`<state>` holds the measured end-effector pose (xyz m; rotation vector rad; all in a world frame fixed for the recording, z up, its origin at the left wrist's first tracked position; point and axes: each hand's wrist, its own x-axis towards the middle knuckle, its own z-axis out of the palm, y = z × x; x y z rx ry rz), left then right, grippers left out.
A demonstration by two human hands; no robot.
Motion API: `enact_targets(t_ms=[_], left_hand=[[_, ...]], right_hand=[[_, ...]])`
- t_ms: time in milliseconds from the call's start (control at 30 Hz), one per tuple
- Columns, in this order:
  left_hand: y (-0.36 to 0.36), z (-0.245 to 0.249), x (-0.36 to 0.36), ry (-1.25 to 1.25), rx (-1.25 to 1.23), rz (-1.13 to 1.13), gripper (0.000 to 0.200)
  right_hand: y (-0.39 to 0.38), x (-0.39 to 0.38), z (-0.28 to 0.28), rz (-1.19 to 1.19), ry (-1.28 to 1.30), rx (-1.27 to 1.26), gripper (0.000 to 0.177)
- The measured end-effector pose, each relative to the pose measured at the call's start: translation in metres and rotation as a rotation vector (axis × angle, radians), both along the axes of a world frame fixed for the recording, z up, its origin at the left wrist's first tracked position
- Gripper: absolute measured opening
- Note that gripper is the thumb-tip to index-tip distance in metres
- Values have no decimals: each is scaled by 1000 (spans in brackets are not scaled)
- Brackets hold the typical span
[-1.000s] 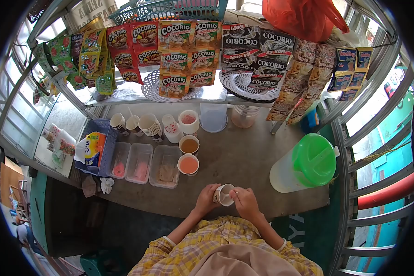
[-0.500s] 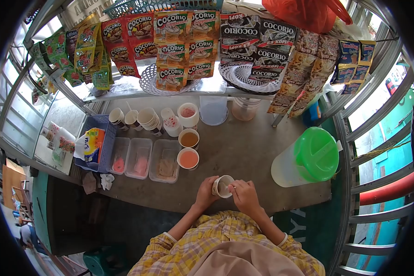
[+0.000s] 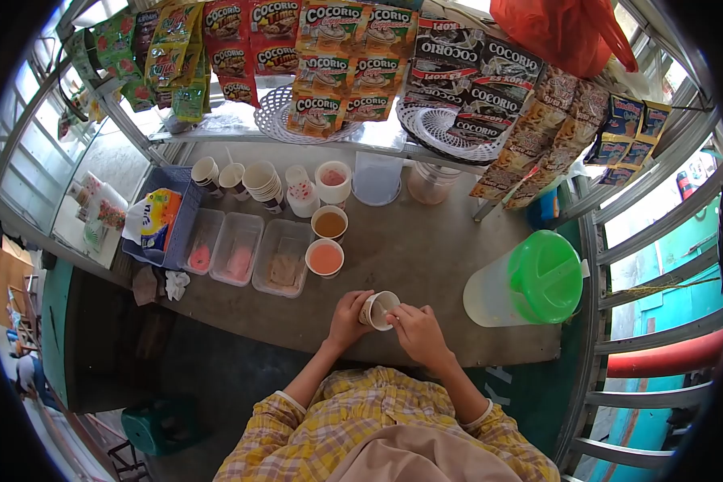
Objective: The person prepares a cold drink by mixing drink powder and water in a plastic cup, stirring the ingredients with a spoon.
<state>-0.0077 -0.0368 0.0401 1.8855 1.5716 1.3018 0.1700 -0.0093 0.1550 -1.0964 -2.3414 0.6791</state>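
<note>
My left hand [image 3: 349, 321] wraps around the side of a paper cup [image 3: 369, 312], which is tilted toward me near the table's front edge. At the cup's right rim, the fingers of my right hand [image 3: 419, 331] are pinched together over the opening. Something thin and pale seems to run from them into the cup, too small to name. Just beyond stand a paper cup of pink-orange drink [image 3: 325, 259] and a paper cup of brown drink [image 3: 329, 223]. Behind those is a white cup with reddish contents [image 3: 332, 178].
A clear jug with a green lid [image 3: 548, 275] stands to the right. Plastic tubs [image 3: 279, 265] and a blue basket [image 3: 186, 233] line the left, with stacked paper cups [image 3: 261, 183] behind. Hanging sachets [image 3: 325, 72] cross the back above white woven trays [image 3: 273, 120].
The whole view has shifted and turned slightly. Both hands remain at the cup, my right hand's fingers still pinched at its rim.
</note>
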Motion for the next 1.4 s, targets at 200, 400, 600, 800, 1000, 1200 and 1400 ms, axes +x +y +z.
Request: enact_targets(t_ms=[200,400,600,800,1000,1200,1400], left_hand=[[0,-2,-1,-3,23,-1,76],[0,1,-2,-37,36,-24,71],[0,-5,-6,-45,62,-62,71],[-1,-5,-7,-21,73,-97,72],[-1,-4,-8,-33,76,-130,72],[1,-9,-7,-27,79,-110,71],[0,-8,-7,-40,47,-110,71]], right_hand=[[-9,-1,-5,-57,-11,-45,18],[-27,-17,-10,-187,66,-66,20],[-29,-20,-10,-275,136,-157,21],[-39,-25,-10,-308,24,-90,21],[-43,-36,-14,-360,119,-12,23],[-37,-36,-14,-354,157,-53,23],[-28,-33,-14,-318,180,-61,24]])
